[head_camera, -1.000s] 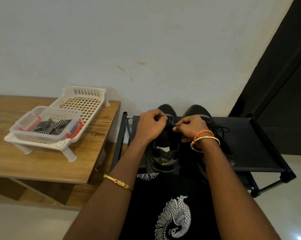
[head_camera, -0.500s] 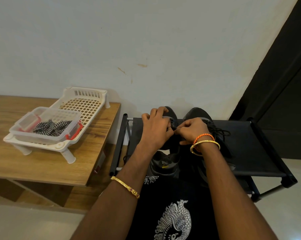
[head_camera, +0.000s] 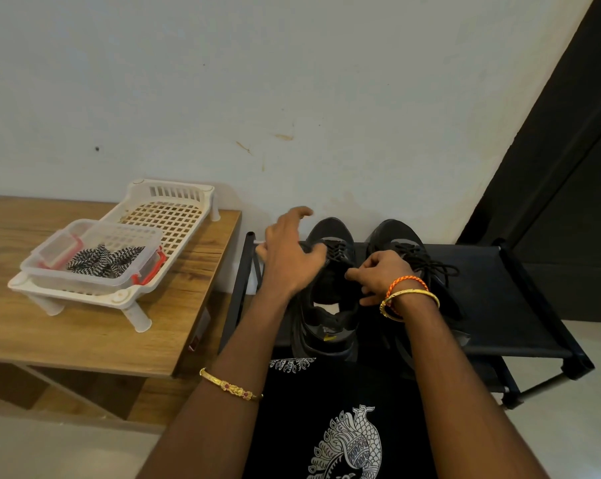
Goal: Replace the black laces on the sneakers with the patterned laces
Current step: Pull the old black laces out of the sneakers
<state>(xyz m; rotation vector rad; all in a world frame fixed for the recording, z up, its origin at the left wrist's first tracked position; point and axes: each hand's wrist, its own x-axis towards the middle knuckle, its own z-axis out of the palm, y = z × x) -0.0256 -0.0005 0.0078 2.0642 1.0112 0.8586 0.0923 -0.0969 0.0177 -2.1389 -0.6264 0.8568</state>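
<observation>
Fingers (head_camera: 356, 273) of the right hand (head_camera: 378, 271) were curled in a narrow grip at the throat of the left sneaker (head_camera: 330, 288), seemingly pinching its black lace (head_camera: 337, 252), though dark lace against dark shoe made the contact hard to confirm. The left hand (head_camera: 288, 261) hovered over the same sneaker's outer side with a wide, loose grip, fingers spread and holding nothing, the thumb near the eyelets. That sneaker sat toe toward the wall (head_camera: 292, 98), its lace still threaded across the front rows. Just beside it stood the right sneaker (head_camera: 401, 243), its black lace (head_camera: 434, 266) loosened and trailing toward the right.

Both sneakers rested on a black fabric shoe rack (head_camera: 506, 305) against the wall. An orange thread band (head_camera: 404, 281) and a gold bangle (head_camera: 409, 297) circled the right wrist; a gold bracelet (head_camera: 230, 387) sat on the left forearm. A black shirt (head_camera: 326, 426) with a white peacock print filled the lower middle.

Well apart to the left, on a wooden surface (head_camera: 84, 340), stood a white plastic rack (head_camera: 174, 216) on short legs. Inside its near end sat a clear container (head_camera: 119, 274) with red clips, and the patterned laces (head_camera: 102, 262), black-and-white zigzag, lay bundled in it. A dark door (head_camera: 568, 167) bounded the right side.
</observation>
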